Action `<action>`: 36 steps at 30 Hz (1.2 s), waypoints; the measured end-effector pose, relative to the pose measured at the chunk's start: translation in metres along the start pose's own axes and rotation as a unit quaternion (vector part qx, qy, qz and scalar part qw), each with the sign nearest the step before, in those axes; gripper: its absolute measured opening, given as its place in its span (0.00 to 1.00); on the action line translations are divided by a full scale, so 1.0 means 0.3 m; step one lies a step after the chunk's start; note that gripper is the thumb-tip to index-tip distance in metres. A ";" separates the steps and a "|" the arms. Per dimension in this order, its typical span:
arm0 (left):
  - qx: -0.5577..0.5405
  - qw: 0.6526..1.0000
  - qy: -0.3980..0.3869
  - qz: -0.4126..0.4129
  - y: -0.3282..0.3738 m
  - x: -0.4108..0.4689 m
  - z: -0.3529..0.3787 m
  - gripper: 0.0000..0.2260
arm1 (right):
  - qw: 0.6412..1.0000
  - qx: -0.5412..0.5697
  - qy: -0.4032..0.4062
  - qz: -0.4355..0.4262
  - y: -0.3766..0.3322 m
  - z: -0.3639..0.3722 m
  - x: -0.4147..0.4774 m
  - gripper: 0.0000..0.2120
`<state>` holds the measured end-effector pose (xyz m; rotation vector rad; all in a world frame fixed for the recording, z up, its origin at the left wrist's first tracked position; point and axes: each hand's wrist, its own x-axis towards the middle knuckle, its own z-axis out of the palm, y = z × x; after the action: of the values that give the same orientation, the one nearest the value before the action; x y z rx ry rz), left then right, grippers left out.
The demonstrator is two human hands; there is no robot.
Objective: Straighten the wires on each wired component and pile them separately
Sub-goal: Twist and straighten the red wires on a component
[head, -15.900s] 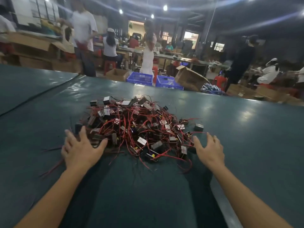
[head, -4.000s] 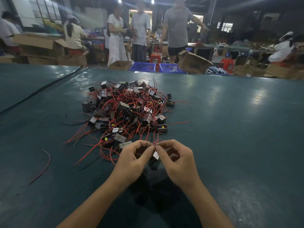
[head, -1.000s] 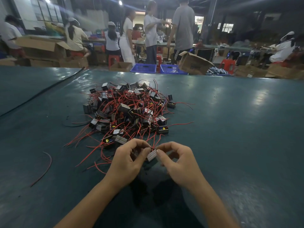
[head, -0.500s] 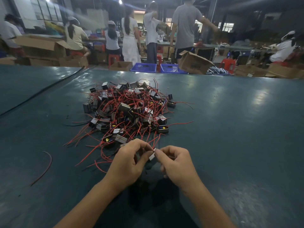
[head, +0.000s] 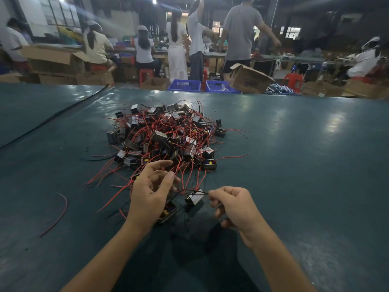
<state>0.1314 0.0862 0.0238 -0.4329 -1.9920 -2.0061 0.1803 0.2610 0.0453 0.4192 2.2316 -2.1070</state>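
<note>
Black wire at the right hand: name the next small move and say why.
Probably draw the right hand outward along the black wire to straighten it: it pinches the wire, which loops bent over the small component.

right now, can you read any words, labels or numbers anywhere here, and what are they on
No text can be read.
Dark print on the tilted brown cardboard box: too blurred to read.
Piled small grey box-shaped wired components: too small to show any label.
</note>
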 end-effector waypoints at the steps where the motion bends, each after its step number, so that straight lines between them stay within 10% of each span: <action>1: -0.003 1.000 0.007 0.000 -0.001 0.000 0.000 0.08 | 1.000 -0.010 -0.004 0.010 -0.003 -0.006 0.000 0.14; 12: 0.103 0.987 -0.043 0.116 0.013 -0.034 0.010 0.06 | 0.991 0.027 -0.072 0.107 -0.006 -0.024 -0.003 0.13; 26: 0.230 0.949 -0.141 0.166 -0.010 -0.046 0.024 0.09 | 0.947 -0.183 -0.001 -0.265 0.047 -0.013 0.010 0.11; 36: 0.300 0.924 -0.170 0.163 -0.005 -0.044 0.012 0.06 | 0.993 0.073 -0.030 0.087 0.017 0.027 -0.001 0.15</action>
<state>0.1429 0.0898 0.0172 -0.9291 -2.4015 -1.0988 0.1807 0.2532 0.0398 0.5304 1.9393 -2.1670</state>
